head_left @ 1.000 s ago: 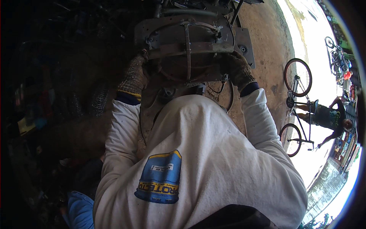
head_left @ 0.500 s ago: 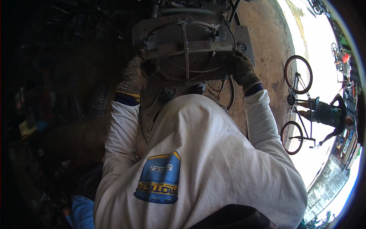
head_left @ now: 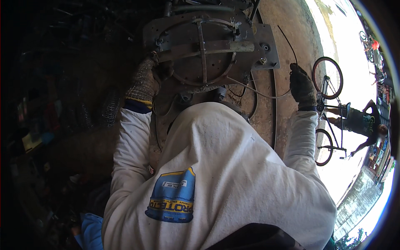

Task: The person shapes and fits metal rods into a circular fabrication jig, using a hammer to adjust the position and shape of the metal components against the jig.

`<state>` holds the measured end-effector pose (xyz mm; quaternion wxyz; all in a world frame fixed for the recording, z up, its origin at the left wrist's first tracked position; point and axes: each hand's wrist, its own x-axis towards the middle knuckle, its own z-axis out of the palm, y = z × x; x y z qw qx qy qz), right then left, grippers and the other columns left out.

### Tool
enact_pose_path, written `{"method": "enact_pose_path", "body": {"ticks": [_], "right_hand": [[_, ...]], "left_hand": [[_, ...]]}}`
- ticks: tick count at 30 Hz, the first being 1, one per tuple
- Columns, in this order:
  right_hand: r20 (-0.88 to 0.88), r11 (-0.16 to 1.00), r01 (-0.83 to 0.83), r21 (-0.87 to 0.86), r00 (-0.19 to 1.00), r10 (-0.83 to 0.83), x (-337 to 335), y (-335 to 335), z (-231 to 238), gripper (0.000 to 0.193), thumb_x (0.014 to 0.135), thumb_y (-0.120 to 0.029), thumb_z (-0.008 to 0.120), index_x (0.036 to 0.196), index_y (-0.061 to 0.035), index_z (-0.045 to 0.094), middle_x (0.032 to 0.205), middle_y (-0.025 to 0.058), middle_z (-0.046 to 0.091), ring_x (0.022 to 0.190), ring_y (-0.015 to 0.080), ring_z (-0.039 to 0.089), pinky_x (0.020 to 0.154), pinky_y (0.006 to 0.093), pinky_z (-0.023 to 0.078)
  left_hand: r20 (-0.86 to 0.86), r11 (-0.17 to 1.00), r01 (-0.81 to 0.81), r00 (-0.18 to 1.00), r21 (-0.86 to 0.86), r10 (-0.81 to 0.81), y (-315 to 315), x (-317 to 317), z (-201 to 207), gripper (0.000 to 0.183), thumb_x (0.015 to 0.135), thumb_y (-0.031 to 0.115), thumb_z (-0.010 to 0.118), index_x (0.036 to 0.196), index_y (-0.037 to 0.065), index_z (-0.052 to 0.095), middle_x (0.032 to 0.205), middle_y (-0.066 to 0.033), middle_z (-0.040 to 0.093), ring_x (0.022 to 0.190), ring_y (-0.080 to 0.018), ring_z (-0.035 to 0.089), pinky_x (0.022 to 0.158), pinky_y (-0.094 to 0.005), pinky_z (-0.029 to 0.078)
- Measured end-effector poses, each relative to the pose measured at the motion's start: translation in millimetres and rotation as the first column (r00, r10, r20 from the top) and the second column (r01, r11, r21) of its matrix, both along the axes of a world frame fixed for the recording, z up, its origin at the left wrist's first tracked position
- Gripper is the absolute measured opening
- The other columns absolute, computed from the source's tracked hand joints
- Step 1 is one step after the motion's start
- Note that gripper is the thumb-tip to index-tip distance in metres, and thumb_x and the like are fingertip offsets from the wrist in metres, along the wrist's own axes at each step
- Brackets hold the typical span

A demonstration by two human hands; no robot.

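Observation:
In front of me is a dark metal plate (head_left: 187,31) carrying a ring-shaped frame of bent rod (head_left: 175,79). A straight strip (head_left: 201,46) crosses the ring lengthwise, and a wider flat metal bar (head_left: 218,46) runs across it sideways. My left hand (head_left: 143,79), in a grey knitted glove, is closed at the left end of that bar; its fingertips are partly in shadow. Out to the right, clear of the plate, my gloved right hand (head_left: 303,87) is closed on a thin metal rod (head_left: 266,96). The rod curves from the ring to the hand, and its thin end sticks up beyond.
Coil springs (head_left: 110,109) lie in the dark area at left. A long cable or strip (head_left: 274,108) runs along the brown floor (head_left: 287,46). On the right, a person (head_left: 362,123) stands beside a bicycle (head_left: 329,96). Something light blue (head_left: 91,229) shows at lower left.
My right hand has moved right, away from the plate's right edge, drawing the thin rod out with it. The left hand stays at the bar's left end.

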<state>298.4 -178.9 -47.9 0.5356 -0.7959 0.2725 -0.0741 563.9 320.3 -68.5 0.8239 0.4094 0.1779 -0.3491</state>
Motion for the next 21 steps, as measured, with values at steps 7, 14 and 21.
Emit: {"method": "enact_pose_path", "body": {"ticks": [7, 14, 21], "right_hand": [[-0.076, 0.732, 0.207, 0.649, 0.975, -0.208, 13, 86, -4, 0.028, 0.097, -0.021, 0.062, 0.12, -0.0044, 0.062, 0.081, -0.0027, 0.06, 0.064, 0.0082, 0.055, 0.053, 0.0204, 0.042], [0.041, 0.762, 0.159, 0.628, 0.971, -0.236, 18, 180, -17, 0.034, 0.095, -0.02, 0.063, 0.125, -0.0049, 0.058, 0.084, 0.007, 0.066, 0.066, 0.015, 0.063, 0.053, 0.028, 0.049], [0.106, 0.689, 0.164, 0.706, 0.937, -0.332, 29, 221, -13, 0.033, 0.099, -0.016, 0.058, 0.13, -0.0033, 0.054, 0.093, 0.0095, 0.068, 0.071, 0.0167, 0.066, 0.055, 0.0297, 0.053]], "left_hand": [[-0.011, 0.998, 0.056, 0.998, -0.025, -0.056, 2, 7, 3, 0.019, 0.093, 0.03, 0.068, 0.104, 0.015, 0.067, 0.108, -0.0123, 0.071, 0.094, -0.0342, 0.071, 0.073, -0.0529, 0.06], [0.07, 0.966, 0.172, 0.98, 0.193, -0.189, -6, 13, 31, 0.021, 0.094, 0.029, 0.066, 0.107, 0.013, 0.068, 0.106, -0.0081, 0.072, 0.091, -0.0307, 0.07, 0.08, -0.0503, 0.059], [0.476, 0.396, -0.393, 0.127, 0.83, -0.87, 14, 25, -3, 0.031, 0.096, 0.03, 0.063, 0.117, 0.009, 0.066, 0.114, -0.0115, 0.069, 0.103, -0.0261, 0.066, 0.091, -0.0378, 0.054]]}}
